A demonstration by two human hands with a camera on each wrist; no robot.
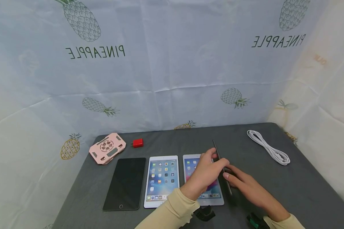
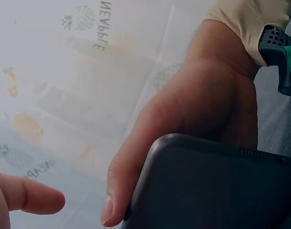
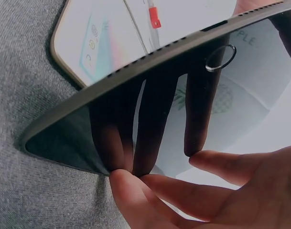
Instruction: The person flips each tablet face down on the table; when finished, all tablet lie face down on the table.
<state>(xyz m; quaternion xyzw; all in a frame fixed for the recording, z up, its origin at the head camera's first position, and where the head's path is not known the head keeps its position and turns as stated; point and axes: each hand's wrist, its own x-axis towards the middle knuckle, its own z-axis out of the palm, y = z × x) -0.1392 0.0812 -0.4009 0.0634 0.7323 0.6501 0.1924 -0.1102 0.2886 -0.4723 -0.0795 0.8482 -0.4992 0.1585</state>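
Observation:
A dark grey tablet [image 1: 228, 186] stands tilted on its edge between my hands. My left hand [image 1: 204, 173] holds it by its far part, fingers reaching past the edge. My right hand [image 1: 250, 187] touches the screen side with extended fingertips. In the left wrist view the tablet's back [image 2: 212, 191] hides part of the right hand [image 2: 198, 105]. In the right wrist view its black screen [image 3: 260, 90] mirrors the right fingers [image 3: 193, 193]. Under my left forearm and hand lies a white tablet [image 1: 189, 165], its screen lit and partly covered.
Left of it lie another lit white tablet [image 1: 164, 178] and a black tablet [image 1: 126, 183], side by side. Behind them are a pink slotted stand [image 1: 107, 148] and a red charger plug [image 1: 138, 143]. A coiled white cable [image 1: 269, 148] lies back right on the grey table [image 1: 172, 141].

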